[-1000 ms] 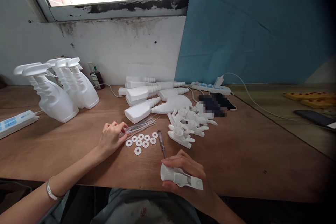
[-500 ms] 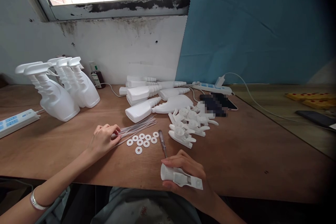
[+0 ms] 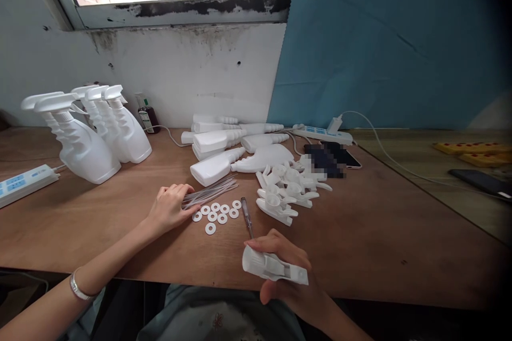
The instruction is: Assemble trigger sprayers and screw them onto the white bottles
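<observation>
My left hand (image 3: 170,208) lies at the near end of a bundle of thin clear plastic tubes (image 3: 214,191), thumb on one side and fingers on the other, closed round their ends. Just right of the thumb, several white washers (image 3: 212,217) lie flat. In my right hand (image 3: 298,277), close to the table's front edge, is a white spray trigger head (image 3: 274,266), gripped with its round collar pointing left. A screwdriver (image 3: 246,213) with a clear handle lies beyond that hand. More white trigger heads (image 3: 276,202) are heaped to its right.
White empty-looking bottles (image 3: 216,167) lie piled towards the wall. Bottles with spray heads (image 3: 92,149) stand at the left, near a power strip (image 3: 28,184). A small dark bottle (image 3: 149,119), another power strip (image 3: 320,133) and a tablet (image 3: 348,155) are at the back.
My left hand has slid right along the tubes, its thumb now nearer the washers. My right hand has tilted the trigger head slightly, and its thumb has moved off the underside.
</observation>
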Demonstrator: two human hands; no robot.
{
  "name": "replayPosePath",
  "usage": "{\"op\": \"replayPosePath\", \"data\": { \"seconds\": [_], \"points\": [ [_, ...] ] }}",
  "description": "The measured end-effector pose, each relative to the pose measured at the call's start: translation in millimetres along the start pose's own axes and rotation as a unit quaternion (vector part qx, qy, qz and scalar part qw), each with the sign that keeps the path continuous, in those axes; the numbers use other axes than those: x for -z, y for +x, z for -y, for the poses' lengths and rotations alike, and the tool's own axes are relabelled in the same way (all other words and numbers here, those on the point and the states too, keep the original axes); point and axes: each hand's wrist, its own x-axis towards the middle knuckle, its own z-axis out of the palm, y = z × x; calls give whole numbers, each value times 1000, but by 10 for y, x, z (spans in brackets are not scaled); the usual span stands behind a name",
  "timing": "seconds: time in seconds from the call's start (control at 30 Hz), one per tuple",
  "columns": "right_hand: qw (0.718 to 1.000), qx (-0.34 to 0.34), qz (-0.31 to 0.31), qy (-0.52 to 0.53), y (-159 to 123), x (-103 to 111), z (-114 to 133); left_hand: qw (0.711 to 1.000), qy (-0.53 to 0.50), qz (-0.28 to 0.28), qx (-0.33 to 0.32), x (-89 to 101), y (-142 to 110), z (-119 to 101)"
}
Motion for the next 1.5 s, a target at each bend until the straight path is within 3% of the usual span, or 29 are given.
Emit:
{"op": "replayPosePath", "data": {
  "seconds": [0.07, 0.17, 0.27, 0.33, 0.4, 0.47, 0.53, 0.63, 0.7, 0.8, 0.9, 0.97, 1.23, 1.4, 1.5],
  "points": [
    [999, -29, 1, 21, -22, 2, -2, 1000, -6, -16, 5, -7, 11, 26],
    [996, -71, -19, 43, -41, -10, 17, 995, -50, -83, 5, 51, -81, -58],
    [993, -89, -43, 63, -40, -69, 57, 974, -217, -67, -22, 149, -336, -370],
    [992, -86, -42, 78, -30, -135, 91, 921, -382, 51, -65, 173, -534, -653],
    [994, -61, -17, 84, -11, -197, 126, 815, -554, 153, -75, 140, -680, -901],
    [997, -18, 21, 72, 20, -224, 154, 729, -660, 178, -37, 70, -742, -1045],
    [997, 31, 63, 30, 58, -201, 168, 705, -692, 157, 8, -3, -732, -1061],
    [993, 59, 82, -66, 102, -114, 137, 742, -658, 107, 70, -79, -667, -932],
    [989, 40, 34, -142, 110, -80, 72, 785, -609, 74, 86, -109, -636, -830],
    [961, -13, -35, -273, 97, -113, -70, 854, -514, 42, 66, -138, -622, -754],
    [926, -83, 3, -369, 76, -183, -185, 897, -440, 31, 31, -149, -633, -769],
    [918, -122, 25, -376, 67, -197, -218, 911, -412, 22, 1, -148, -649, -802],
    [942, -225, -16, -248, 28, 4, -118, 929, -367, 9, -49, -178, -712, -871],
    [969, -204, -140, -15, 1, -10, 151, 941, -334, -10, -56, -221, -727, -889],
    [968, -141, -182, 97, -6, -69, 329, 942, -331, -10, -60, -217, -736, -904]
  ]
}}
